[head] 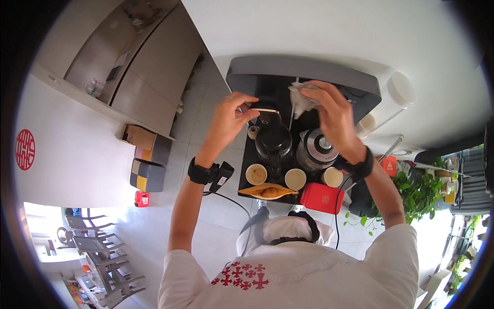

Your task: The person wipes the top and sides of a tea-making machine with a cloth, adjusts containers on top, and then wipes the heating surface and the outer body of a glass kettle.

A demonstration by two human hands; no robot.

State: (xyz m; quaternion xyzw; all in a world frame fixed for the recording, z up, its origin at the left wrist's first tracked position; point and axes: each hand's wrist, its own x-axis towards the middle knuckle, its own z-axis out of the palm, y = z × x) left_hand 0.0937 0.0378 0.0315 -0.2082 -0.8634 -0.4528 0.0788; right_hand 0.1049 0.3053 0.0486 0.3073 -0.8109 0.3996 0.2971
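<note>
My left hand (236, 112) is at the left of the black drinks machine (303, 66), its thumb and fingers at the rim of a dark part with a copper-coloured edge (266, 111); whether it grips that part is unclear. My right hand (331, 106) holds a crumpled pale cloth or tissue (301, 99) near the machine's dark front panel. Below the hands stand a dark glass pot with a black lid (273, 140) and a glass kettle with a steel lid (322, 145). Paper cups (256, 174) line the near side, beside an open yellow pouch (268, 191) and a red box (322, 198).
A clear plastic cup holder (386, 104) is on the wall to the right. Green plants (413, 193) stand at the right. Cables hang from both wrist straps. Storage boxes (148, 174) and a beige cabinet (154, 73) are at the left.
</note>
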